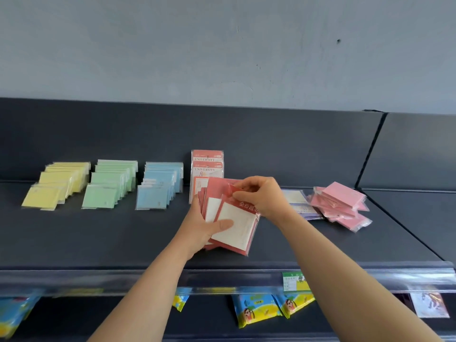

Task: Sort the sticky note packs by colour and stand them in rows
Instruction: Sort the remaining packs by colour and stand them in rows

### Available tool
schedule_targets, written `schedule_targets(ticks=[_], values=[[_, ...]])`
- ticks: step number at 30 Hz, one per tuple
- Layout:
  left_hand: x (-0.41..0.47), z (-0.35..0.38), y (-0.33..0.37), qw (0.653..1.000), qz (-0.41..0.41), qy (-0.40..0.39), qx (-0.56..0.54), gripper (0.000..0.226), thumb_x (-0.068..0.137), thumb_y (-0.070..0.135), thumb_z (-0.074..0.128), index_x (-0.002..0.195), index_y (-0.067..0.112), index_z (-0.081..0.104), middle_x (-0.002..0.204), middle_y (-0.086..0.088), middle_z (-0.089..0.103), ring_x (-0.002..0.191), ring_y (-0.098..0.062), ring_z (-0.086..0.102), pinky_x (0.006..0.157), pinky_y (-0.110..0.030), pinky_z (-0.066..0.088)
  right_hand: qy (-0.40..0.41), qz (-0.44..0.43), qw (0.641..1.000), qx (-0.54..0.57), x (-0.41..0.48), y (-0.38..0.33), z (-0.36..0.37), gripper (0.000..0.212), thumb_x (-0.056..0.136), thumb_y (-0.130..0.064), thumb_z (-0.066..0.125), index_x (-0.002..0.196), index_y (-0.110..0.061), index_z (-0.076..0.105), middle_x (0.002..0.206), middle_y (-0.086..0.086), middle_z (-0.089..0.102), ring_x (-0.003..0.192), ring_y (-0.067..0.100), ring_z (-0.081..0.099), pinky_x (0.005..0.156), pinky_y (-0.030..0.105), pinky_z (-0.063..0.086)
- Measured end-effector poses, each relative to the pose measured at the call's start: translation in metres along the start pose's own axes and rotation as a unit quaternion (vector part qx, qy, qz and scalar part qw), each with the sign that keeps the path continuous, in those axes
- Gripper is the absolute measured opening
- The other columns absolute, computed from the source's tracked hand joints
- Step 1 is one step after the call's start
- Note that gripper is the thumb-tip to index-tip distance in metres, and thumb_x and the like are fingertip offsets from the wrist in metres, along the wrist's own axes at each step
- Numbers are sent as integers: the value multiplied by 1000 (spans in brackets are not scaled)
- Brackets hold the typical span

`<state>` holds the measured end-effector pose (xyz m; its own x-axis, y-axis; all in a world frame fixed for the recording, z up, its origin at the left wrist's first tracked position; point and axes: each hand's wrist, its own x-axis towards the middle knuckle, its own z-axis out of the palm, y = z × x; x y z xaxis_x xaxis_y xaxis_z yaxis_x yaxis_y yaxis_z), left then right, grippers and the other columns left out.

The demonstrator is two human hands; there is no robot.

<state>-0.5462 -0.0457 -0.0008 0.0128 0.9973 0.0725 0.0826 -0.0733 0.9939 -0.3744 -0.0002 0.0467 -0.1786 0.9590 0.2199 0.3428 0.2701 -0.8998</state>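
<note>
Writing: the standing red packs (207,164) at the back of the shelf (98,238) read "UNIVERSITY" on two headers, one above the other. The front of the held red packs (237,230) has pale characters on its red header, partly covered by the right hand. The print on the green price label (294,281) on the shelf rail is too small to read.
Left hand (204,228): thumb pressed on the front pack's white panel, fingers curled behind the fanned bundle, which is tilted and just in front of the standing red ones.
Right hand (264,196): fingers pinched together on the top edge of the front pack.
Sorted rows: yellow packs (56,186), green packs (108,186) and blue packs (158,188) side by side on the left, narrow gaps between them.
Hidden: lilac packs (296,197) are mostly behind the right forearm, and touch a loose pile of pink packs (340,206).
Room: a bare shelf strip along the front edge.
Below: snack packets (256,311), cut off by the rail.
</note>
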Motion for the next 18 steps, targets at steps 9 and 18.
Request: schedule_targets(ticks=[9, 18], values=[[1, -34, -14, 989, -33, 144, -33, 72, 83, 19, 75, 139, 30, 31, 123, 5, 59, 109, -16, 59, 94, -39, 50, -99, 31, 927, -359, 0, 43, -18, 37, 102, -16, 36, 135, -10, 52, 139, 6, 52, 124, 25, 49, 97, 27, 35], [6, -40, -20, 985, -43, 161, -41, 61, 86, 20, 72, 132, 31, 33, 121, 5, 58, 107, -17, 60, 81, -33, 51, 16, 33, 945, -325, -14, 50, -7, 29, 93, -32, 56, 107, -9, 69, 108, 8, 69, 95, 23, 63, 79, 30, 49]])
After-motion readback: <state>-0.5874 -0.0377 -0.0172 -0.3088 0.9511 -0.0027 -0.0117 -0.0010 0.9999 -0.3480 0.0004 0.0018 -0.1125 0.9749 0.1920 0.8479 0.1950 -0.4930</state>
